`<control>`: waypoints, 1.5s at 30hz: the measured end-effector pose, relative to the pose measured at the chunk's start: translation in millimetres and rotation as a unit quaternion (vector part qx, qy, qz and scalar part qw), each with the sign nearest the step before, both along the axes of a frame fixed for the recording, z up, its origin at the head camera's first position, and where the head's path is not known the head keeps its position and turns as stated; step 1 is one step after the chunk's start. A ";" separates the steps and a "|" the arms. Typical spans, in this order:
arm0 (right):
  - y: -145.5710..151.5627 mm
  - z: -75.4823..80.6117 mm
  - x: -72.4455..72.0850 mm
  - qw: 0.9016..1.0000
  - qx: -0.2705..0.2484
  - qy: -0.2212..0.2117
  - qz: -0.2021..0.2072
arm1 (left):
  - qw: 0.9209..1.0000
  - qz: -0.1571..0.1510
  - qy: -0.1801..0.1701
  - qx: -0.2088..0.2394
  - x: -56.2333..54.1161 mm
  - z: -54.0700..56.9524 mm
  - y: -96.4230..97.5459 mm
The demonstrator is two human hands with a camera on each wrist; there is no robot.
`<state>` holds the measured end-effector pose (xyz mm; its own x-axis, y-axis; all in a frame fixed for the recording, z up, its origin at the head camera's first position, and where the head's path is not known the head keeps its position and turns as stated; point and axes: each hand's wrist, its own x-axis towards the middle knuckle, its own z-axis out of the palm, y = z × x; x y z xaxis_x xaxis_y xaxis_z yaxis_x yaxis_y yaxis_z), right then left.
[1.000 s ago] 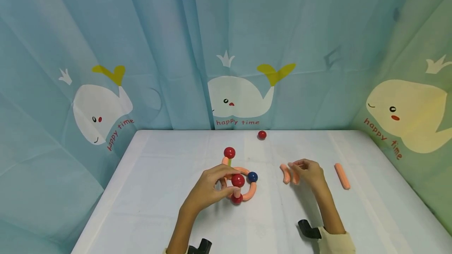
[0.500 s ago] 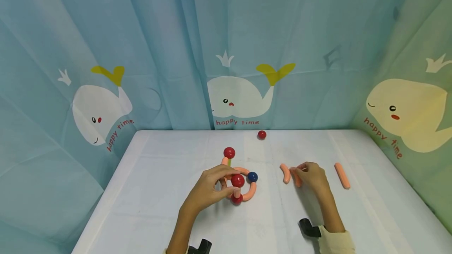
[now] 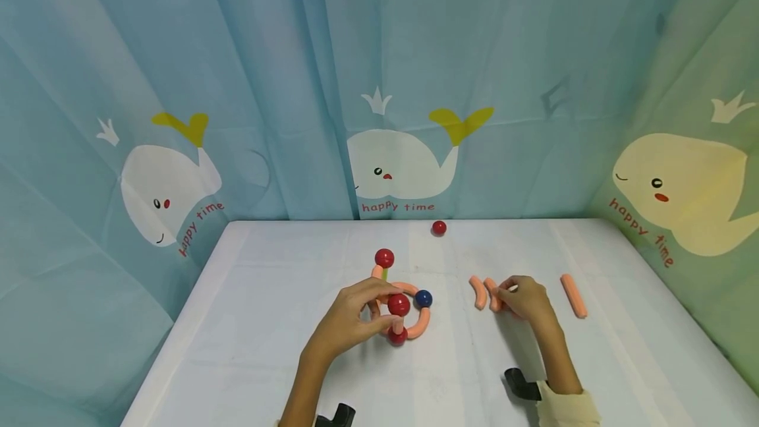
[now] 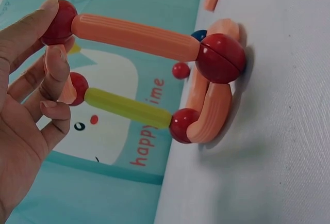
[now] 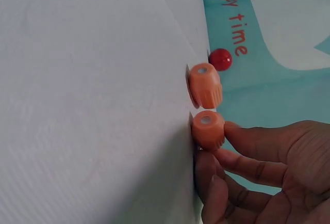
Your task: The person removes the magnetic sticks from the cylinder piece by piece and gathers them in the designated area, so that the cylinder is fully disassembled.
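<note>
A ball-and-rod building toy structure [image 3: 419, 327] stands on the table, with a ring of curved orange rods at its base. My left hand [image 3: 350, 315] pinches the red ball [image 4: 61, 22] on top of its upright orange rod [image 4: 136, 35]. A yellow-green rod [image 4: 128, 108] rises beside it to another red ball [image 3: 384, 258]. A blue ball [image 3: 423, 298] sits in the ring. To the right, my right hand [image 3: 524, 296] pinches a curved orange rod [image 5: 208, 131] lying on the table, thumb and forefinger at its side. A second curved orange rod [image 3: 477, 292] lies just left of it.
A loose red ball [image 3: 439, 228] sits near the table's back edge. One straight orange rod [image 3: 573, 296] lies right of my right hand. The white table [image 3: 237, 348] is backed by a blue curtain [image 3: 284, 84] with whale prints.
The curved orange rod at my right hand has turned and shifted slightly left, beside the other one. My right fingers now sit at its right side. The left hand keeps its hold.
</note>
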<state>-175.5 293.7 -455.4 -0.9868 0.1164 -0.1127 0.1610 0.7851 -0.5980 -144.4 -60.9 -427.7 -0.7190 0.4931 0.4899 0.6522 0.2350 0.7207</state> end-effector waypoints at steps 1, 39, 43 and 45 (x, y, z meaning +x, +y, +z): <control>-1.0 -0.4 -0.4 1.000 0.000 0.002 0.000 | 1.000 0.001 0.001 0.000 0.2 0.0 0.0; -67.2 27.7 9.5 0.988 -0.042 0.049 0.142 | 0.999 -0.028 0.043 0.011 -0.9 1.8 1.6; -83.7 18.6 11.5 0.983 -0.033 0.034 0.177 | 0.999 -0.016 0.030 0.005 -0.9 0.0 -0.1; -90.7 13.1 13.0 0.985 -0.021 0.028 0.171 | 1.000 -0.012 0.028 0.003 -1.1 -0.6 -0.4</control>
